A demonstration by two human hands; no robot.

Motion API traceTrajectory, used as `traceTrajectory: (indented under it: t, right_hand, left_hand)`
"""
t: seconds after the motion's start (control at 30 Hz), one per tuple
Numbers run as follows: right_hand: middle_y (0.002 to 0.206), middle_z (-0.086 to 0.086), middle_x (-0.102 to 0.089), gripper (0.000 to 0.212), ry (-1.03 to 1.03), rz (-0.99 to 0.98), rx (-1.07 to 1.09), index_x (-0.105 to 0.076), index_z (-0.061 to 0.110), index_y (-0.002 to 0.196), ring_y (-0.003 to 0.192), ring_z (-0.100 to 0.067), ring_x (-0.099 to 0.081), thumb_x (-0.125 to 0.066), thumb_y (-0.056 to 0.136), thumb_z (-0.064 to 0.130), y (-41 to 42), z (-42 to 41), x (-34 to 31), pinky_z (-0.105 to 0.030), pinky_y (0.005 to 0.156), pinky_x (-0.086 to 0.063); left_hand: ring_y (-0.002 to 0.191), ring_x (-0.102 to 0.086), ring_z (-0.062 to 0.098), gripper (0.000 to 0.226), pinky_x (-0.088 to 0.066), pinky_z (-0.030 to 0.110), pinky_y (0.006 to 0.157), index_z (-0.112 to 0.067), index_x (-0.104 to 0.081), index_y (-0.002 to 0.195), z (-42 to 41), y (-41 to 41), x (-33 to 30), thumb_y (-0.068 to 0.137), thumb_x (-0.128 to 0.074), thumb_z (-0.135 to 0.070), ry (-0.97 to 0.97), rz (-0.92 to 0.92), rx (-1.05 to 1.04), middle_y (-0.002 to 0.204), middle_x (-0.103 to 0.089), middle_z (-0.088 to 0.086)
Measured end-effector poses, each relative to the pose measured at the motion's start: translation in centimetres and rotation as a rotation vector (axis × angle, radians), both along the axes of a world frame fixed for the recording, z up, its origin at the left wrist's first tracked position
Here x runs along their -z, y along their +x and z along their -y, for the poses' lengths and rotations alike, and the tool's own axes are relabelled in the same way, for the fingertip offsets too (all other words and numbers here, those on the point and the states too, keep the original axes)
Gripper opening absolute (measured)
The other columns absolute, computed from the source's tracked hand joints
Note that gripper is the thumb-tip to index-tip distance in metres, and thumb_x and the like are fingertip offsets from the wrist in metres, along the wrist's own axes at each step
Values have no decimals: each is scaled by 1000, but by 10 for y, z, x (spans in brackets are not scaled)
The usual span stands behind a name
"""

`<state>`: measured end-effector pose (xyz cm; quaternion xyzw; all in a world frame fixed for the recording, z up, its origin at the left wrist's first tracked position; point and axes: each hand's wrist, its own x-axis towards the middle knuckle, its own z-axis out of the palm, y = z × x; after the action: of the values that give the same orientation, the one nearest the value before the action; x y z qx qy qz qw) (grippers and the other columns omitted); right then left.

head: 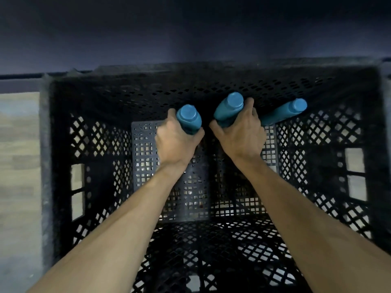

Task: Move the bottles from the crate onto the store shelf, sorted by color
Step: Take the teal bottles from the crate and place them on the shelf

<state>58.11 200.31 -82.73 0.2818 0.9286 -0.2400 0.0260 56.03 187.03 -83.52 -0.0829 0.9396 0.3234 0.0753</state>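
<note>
Seen from above, a person's two bare arms reach down into a black lattice crate (101, 144) that holds three blue bottles along its far wall. The left hand (175, 140) grips the left bottle (189, 119) around its body, while the right hand (241, 136) grips the middle bottle (229, 109); both bottles show their caps toward the camera. The third bottle (284, 112) leans just beside the right hand, untouched, its cap tilted toward the crate's far right corner, and a pale wood-grain floor (19, 132) shows left of the crate.
</note>
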Motion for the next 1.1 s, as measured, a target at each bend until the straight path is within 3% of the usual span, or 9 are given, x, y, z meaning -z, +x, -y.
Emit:
traceTrajectory:
  t: [0.13, 0.23, 0.53, 0.73, 1.1]
  right_hand:
    - [111, -4, -59, 73, 56, -12, -49, -41, 13, 119, 98, -30, -63, -73, 71, 58, 4, -3, -58, -37, 72, -48]
    - [105, -3, -60, 67, 85, -39, -38, -41, 15, 110, 92, -29, -64, -73, 71, 59, 8, -6, -113, -33, 64, -42]
    - [94, 1, -61, 61, 187, -132, 15, -38, 18, 98, 82, -29, -65, -66, 69, 64, 23, 5, -299, -35, 62, -45]
    - [87, 1, -65, 63, 236, -242, 14, -39, 18, 92, 83, -30, -66, -69, 68, 68, 31, 17, -417, -34, 60, -35]
    - [87, 1, -65, 63, 323, -457, -27, -45, 18, 90, 82, -27, -65, -64, 65, 72, 37, 17, -603, -34, 65, -45]
  left_hand:
    - [85, -66, 21, 49, -54, 32, 70, -14, -53, 101, 5, 1, -57, 69, -80, -40, -25, -10, 60, 93, -68, 3]
    - [80, -66, 19, 47, -44, 25, 62, -15, -51, 96, 9, 3, -113, 69, -79, -43, -42, -20, 87, 88, -67, 1]
    - [78, -66, 30, 58, -36, 29, 59, -10, -44, 99, 23, 17, -290, 74, -72, -53, -91, -134, 197, 85, -66, 6]
    - [77, -66, 34, 60, -47, 38, 61, -7, -44, 99, 36, 10, -399, 76, -69, -56, -113, -288, 280, 87, -66, 10]
    - [87, -64, 28, 51, -45, 33, 67, -8, -44, 104, 37, 17, -582, 85, -64, -51, -54, -536, 320, 97, -64, 7]
